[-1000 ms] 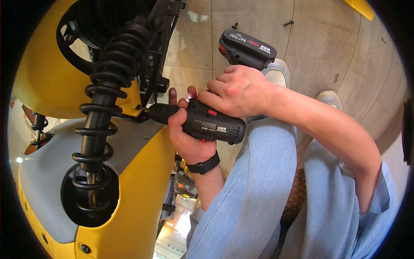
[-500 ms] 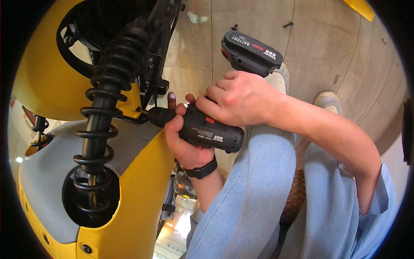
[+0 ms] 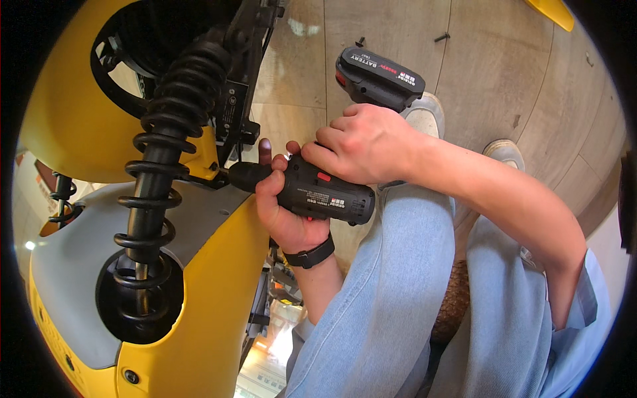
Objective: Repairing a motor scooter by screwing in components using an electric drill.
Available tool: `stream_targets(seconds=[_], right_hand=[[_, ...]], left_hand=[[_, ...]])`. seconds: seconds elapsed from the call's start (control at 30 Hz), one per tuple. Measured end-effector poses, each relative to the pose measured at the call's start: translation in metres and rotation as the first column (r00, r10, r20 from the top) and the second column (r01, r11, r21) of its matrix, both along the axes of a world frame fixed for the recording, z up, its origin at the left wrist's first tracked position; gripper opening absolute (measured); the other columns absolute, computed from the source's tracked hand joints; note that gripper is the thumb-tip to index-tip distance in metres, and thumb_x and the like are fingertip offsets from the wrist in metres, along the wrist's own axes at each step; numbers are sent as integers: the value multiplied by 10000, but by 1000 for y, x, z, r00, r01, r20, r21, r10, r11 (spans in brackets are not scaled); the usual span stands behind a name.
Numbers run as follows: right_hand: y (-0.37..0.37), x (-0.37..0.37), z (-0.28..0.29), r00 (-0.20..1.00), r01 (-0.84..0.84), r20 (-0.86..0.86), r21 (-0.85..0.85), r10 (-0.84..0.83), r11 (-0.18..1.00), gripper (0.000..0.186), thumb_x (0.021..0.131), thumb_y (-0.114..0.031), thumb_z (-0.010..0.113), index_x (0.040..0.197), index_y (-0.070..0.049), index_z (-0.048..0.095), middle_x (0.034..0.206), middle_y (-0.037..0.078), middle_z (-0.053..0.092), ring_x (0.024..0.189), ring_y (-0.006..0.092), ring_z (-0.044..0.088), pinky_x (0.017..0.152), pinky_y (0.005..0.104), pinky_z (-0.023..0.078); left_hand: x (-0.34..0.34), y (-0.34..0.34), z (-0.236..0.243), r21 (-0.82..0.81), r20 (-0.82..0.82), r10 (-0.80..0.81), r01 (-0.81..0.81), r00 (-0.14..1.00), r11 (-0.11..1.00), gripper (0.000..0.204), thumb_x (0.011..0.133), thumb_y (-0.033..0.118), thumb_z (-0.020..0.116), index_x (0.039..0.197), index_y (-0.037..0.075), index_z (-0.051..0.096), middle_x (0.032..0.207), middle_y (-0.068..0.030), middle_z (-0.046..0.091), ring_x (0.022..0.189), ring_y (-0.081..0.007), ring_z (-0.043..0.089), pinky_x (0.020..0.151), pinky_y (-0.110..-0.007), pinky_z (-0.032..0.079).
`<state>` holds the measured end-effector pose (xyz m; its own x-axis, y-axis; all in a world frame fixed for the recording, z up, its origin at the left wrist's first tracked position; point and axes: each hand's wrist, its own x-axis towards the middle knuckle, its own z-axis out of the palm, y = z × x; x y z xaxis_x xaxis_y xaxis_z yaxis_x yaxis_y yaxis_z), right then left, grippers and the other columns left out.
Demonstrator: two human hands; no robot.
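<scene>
A black cordless drill lies level between my two hands, its chuck pointing left. Its tip meets the yellow bracket beside the shock absorber; the exact contact point is too small to make out. My left hand, with a dark band at the wrist, cradles the front of the drill body from below, fingers curled round it. From above, my right hand wraps the drill's handle, hiding most of it. Beyond that fist sticks out the drill's battery pack.
A black coil-spring shock absorber stands in front of a yellow and grey body panel at left. Two dark screws, a near one and a farther one, lie on the wood-look floor. My knees are under the drill.
The drill's rear end and battery pack have shifted slightly up and left, turning the drill a little. Both hands have moved with it and keep their hold.
</scene>
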<state>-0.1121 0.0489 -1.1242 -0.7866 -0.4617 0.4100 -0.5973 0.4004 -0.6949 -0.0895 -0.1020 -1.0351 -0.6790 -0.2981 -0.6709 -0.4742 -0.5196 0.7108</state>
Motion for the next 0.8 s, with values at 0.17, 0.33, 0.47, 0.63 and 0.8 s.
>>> stream_targets(seconds=[0.17,0.33,0.47,0.63,0.8], right_hand=[[-1,1,-3,999,-18,33,-14,19,1000,218,725,-204,623,915,-98,614,657,5,546,571,187,602,527,317,479],[-1,3,-1,1000,10,28,-36,-9,999,221,722,-202,626,912,-91,620,655,3,548,565,186,597,524,315,478],[-1,5,0,999,14,53,-33,-13,999,230,719,-205,630,916,-87,628,652,1,549,553,185,592,520,315,477],[-1,5,-1,998,29,51,-54,-26,998,239,719,-210,633,923,-85,627,652,1,553,553,186,595,520,316,479],[-4,6,1,998,25,55,-73,-21,997,243,726,-211,631,934,-84,627,656,3,560,559,187,602,524,313,483]], left_hand=[[-2,1,-1,-17,18,5,-5,1000,1000,149,812,227,619,907,113,622,1121,-93,633,1081,-254,596,974,-434,480],[-3,3,5,-30,48,1,1,999,1000,154,807,228,625,902,108,613,1078,-87,636,1043,-248,609,956,-412,494],[-4,4,7,-63,46,-18,21,999,998,167,807,224,624,922,104,609,1052,-87,634,1031,-246,610,950,-413,495],[-5,4,6,-25,41,-32,33,999,999,217,810,199,616,999,96,588,1008,-84,627,1007,-236,610,940,-407,498],[-3,3,8,-24,40,-16,17,999,1000,214,815,191,612,1004,92,589,1012,-82,626,1007,-231,609,942,-405,497]])
